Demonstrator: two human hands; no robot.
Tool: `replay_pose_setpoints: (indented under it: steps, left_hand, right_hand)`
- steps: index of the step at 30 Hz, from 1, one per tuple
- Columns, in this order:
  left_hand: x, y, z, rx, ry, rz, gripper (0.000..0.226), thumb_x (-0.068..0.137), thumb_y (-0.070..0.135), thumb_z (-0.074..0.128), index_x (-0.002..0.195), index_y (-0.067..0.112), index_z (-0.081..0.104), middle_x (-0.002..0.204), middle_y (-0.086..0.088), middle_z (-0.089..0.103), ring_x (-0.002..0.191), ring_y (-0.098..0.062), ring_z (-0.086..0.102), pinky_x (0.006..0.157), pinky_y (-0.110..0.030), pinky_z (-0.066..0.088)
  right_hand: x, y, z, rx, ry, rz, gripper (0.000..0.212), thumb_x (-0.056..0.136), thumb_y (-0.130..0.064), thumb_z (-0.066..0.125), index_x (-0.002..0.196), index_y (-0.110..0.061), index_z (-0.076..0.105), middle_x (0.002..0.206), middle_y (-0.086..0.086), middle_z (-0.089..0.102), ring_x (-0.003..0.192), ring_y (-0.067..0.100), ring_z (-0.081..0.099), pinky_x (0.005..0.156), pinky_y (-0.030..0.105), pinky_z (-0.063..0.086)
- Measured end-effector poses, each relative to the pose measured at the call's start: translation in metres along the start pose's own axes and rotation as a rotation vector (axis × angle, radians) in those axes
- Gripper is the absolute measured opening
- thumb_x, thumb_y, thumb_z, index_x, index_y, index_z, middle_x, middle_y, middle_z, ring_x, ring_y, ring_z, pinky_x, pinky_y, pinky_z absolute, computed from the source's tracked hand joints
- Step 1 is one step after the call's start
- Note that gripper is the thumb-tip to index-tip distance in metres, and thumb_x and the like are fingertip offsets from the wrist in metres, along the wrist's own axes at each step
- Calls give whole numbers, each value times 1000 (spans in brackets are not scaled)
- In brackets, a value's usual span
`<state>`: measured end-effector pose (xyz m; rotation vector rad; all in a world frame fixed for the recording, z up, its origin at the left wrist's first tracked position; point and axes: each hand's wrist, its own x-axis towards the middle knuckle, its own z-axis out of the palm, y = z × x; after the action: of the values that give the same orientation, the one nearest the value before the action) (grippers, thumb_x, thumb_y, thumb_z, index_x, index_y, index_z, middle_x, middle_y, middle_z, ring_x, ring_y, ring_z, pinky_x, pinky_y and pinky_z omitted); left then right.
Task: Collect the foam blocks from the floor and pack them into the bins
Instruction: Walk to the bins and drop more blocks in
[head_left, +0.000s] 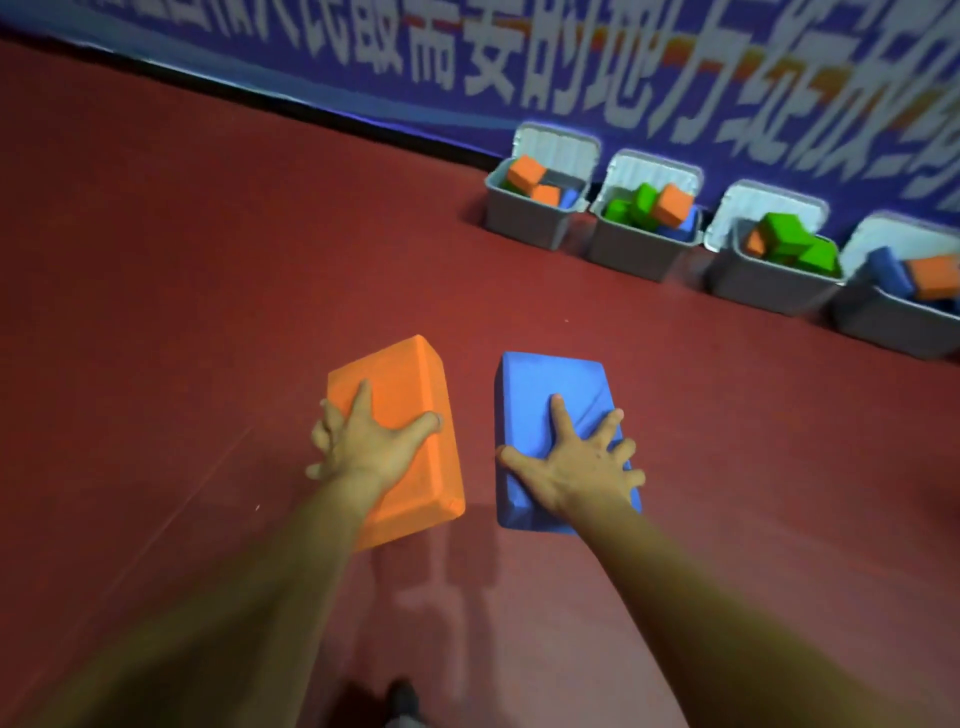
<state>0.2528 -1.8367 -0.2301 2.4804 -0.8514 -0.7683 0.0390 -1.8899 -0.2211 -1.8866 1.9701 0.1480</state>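
My left hand (363, 441) grips an orange foam block (410, 384), with the thumb across its top and the fingers wrapped round its left side. My right hand (576, 462) holds a blue foam block (545, 384), thumb on its left edge and fingers spread over the top to the right edge. Both blocks hang side by side above the red floor (208, 312), with shadows beneath them. Several grey bins stand ahead on the right by the wall: the first bin (524, 221), second bin (636, 257), third bin (763, 288) and fourth bin (883, 325). They hold orange, green and blue blocks.
Each bin has its white lid (558, 148) tipped open against a blue banner wall (623, 78) with white lettering. A black skirting strip runs along the wall's foot. My shoe tip (402, 701) shows at the bottom edge.
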Motion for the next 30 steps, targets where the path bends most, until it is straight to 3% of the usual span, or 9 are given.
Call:
replay_pose_setpoints:
  steps: [7, 14, 30]
  left_hand:
    - [79, 183, 118, 107, -97, 179, 117, 61, 81, 70, 158, 44, 16, 169, -5, 0, 154, -29, 5, 112, -61, 23]
    - [190, 330, 188, 201, -145, 257, 117, 59, 82, 68, 157, 45, 17, 169, -3, 0, 153, -26, 4, 112, -58, 25]
    - [470, 625, 268, 204, -101, 230, 119, 60, 82, 69, 158, 45, 12, 169, -2, -1, 154, -24, 2, 113, -63, 22]
  right_hand:
    - [159, 77, -57, 68, 30, 180, 105, 67, -91, 44, 154, -54, -2, 164, 20, -18, 146, 51, 9, 111, 67, 18]
    - [332, 101, -110, 100, -2, 300, 105, 67, -91, 44, 154, -53, -1, 164, 20, -17, 144, 50, 13, 110, 67, 20]
    - [738, 58, -232, 205, -53, 219, 108, 66, -94, 45, 154, -55, -2, 165, 18, -17, 147, 49, 11, 111, 67, 18]
